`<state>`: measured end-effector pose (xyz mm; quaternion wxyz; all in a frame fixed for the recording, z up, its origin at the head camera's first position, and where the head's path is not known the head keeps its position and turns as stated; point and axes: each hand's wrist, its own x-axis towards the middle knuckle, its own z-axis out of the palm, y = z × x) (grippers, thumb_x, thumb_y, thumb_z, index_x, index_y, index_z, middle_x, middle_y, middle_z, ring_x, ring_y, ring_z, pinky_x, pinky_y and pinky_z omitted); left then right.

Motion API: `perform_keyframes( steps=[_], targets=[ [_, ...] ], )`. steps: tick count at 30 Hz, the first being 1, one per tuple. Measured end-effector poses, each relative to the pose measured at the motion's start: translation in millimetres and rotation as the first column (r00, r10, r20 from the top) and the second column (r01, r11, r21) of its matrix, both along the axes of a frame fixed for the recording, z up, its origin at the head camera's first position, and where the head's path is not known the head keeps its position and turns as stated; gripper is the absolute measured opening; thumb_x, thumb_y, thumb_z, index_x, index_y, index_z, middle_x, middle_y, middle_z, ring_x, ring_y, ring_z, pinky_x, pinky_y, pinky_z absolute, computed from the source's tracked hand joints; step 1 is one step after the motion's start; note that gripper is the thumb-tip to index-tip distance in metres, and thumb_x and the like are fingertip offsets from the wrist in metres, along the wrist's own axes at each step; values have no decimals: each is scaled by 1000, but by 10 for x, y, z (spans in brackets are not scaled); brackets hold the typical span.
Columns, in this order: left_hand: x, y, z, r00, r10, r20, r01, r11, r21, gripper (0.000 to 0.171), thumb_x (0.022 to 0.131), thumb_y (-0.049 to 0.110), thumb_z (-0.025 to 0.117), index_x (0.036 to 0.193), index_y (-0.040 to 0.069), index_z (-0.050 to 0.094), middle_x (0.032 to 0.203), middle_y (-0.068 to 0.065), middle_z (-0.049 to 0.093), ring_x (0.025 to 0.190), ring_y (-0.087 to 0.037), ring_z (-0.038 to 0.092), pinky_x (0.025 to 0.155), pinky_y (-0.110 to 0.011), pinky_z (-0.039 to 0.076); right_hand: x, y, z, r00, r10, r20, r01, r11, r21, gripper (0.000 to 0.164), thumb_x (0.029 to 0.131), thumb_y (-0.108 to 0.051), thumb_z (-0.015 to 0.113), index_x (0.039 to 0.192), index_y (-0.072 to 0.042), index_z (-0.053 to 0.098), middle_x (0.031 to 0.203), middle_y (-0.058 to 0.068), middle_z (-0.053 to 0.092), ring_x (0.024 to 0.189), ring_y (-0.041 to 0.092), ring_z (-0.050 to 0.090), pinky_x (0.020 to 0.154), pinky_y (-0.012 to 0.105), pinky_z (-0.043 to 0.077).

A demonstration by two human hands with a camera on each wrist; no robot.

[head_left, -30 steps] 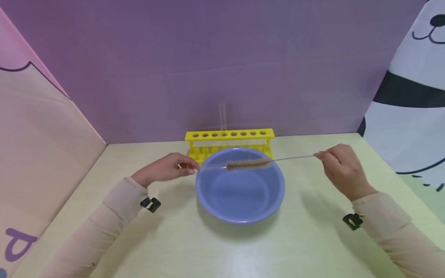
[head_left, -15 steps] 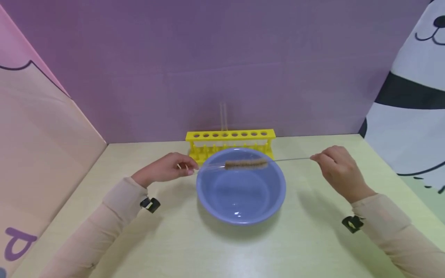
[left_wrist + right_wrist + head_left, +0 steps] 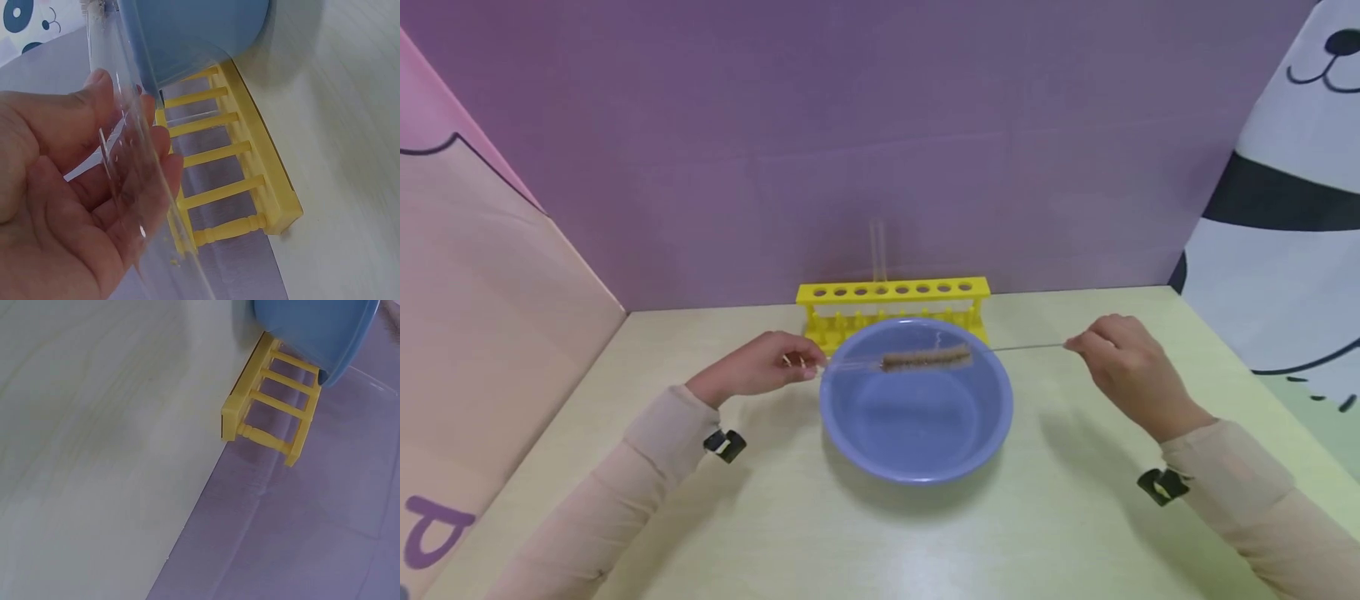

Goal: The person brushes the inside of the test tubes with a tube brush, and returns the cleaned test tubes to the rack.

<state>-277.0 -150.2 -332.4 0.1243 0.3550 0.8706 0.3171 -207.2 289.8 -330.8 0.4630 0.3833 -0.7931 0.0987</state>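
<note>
A clear test tube point(image 3: 853, 364) lies nearly level above the blue basin point(image 3: 917, 479), and my left hand point(image 3: 767, 362) pinches its left end. In the left wrist view the tube point(image 3: 115, 50) crosses the fingers, with drops on the glass. My right hand point(image 3: 1131, 367) pinches the thin wire handle point(image 3: 1026, 347) of a test tube brush. The brush's brown bristles point(image 3: 925, 359) lie in line with the tube, over the basin; how far they sit inside the glass I cannot tell. The right wrist view does not show the right hand.
Behind the basin stands a yellow test tube rack point(image 3: 892, 292), partly hidden by it. Another clear test tube point(image 3: 877, 250) stands upright in the rack. Under everything is a pale wooden table point(image 3: 917, 542), with a purple backdrop point(image 3: 880, 125) rising behind.
My right hand and the brush have shifted slightly left, toward the left hand. The left hand stays nearly still, holding the tube. A bright glint in the basin half a second ago is gone.
</note>
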Motion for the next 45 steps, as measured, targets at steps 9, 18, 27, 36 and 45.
perform_keyframes(
  steps=[9,18,27,36,45],
  targets=[
    [25,6,29,998,56,-24,-57,998,-13,20,88,3,63,108,2,67,94,-5,67,83,-18,57,73,-31,50,17,-30,12,1000,-4,15,5,1000,-15,48,103,-24,39,70,2,62,65,11,52,59,26,48,54,35,40],
    [35,2,24,998,60,-33,-61,998,-14,20,88,4,64,107,1,67,93,-6,67,82,-17,58,74,-31,50,8,-20,-37,998,-13,60,15,1000,-26,31,97,-12,50,71,1,61,67,11,54,61,27,50,55,37,41],
    [41,-4,12,998,55,-36,-56,998,-3,20,88,4,64,108,1,67,96,-12,67,82,-18,58,74,-32,50,43,-62,74,988,-57,146,56,998,17,33,54,23,75,73,0,62,67,9,54,62,24,52,56,38,46],
    [51,-6,-14,998,56,-40,-56,998,7,20,88,3,64,108,3,67,95,-9,67,83,-17,58,76,-33,50,28,-75,126,971,-88,223,83,996,31,36,54,23,75,73,-4,62,67,5,55,61,20,54,57,37,49],
    [62,7,-44,996,53,-69,-51,998,37,20,86,2,66,106,2,68,90,-4,67,80,-15,57,73,-30,51,-6,-81,177,942,-76,326,73,997,23,36,56,19,78,71,-11,63,67,-3,59,58,13,57,56,24,48]
  ],
)
